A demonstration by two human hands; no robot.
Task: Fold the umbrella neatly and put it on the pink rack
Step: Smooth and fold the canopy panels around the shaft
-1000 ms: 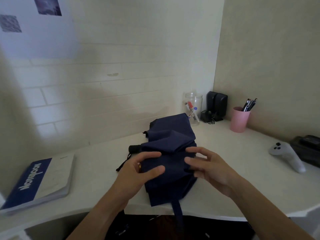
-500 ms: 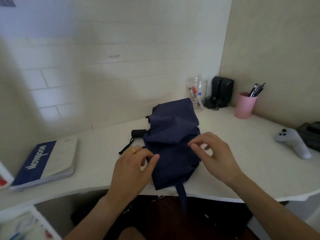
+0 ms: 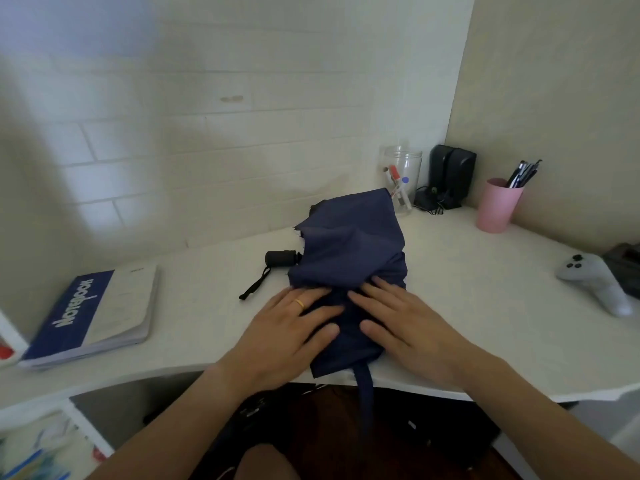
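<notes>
Head view, surface: white curved surface (image 3: 467, 289) set into a corner of pale brick-pattern walls.
Head view, umbrella: navy blue fabric folding umbrella (image 3: 349, 251) lies collapsed and rumpled at the middle of the surface, its near end at the front edge; a navy closing strap (image 3: 364, 386) hangs over that edge.
Head view, handle: short black cylindrical handle (image 3: 282, 258) sticks out of the fabric to the left, with a black wrist loop (image 3: 254, 287) lying on the surface.
Head view, left hand: left hand (image 3: 287, 332) lies flat, fingers straight and spread, pressing the near left part of the fabric; gold ring on one finger.
Head view, right hand: right hand (image 3: 401, 325) lies flat likewise, fingers extended, pressing the near right part, just beside the left.
Head view, other items: blue-and-white notebook (image 3: 91, 315) far left; clear plastic jar (image 3: 401, 178), black speakers (image 3: 452, 173) and pink cup of pens (image 3: 498, 206) at the back corner; white game controller (image 3: 595, 282) far right.
</notes>
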